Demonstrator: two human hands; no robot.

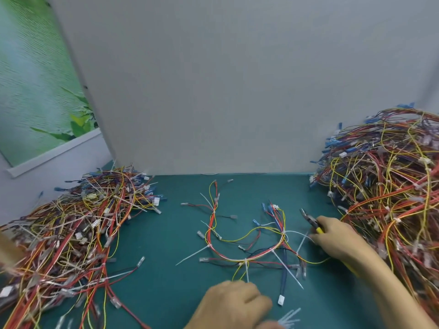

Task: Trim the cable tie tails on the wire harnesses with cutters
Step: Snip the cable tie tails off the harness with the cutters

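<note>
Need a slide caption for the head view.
Right hand holds yellow-handled cutters beside a wire harness with untrimmed cable tie tails.

My teal bench top, one harness spread at its centre, white tie tails sticking out, tangled heap of harnesses at nine o'clock, taller heap at three.

- Workshop station for wire-harness assembly, not a home.
- Green-matted table under both grips.
- Big harness heap just right of the right grip; second heap well left of the left grip.
- Single harness spread flat between and beyond the grips, long white tie tails sticking out.
- Cutters held in the right grip.
- Plain grey partition board beyond the grips, screening the station.
</note>
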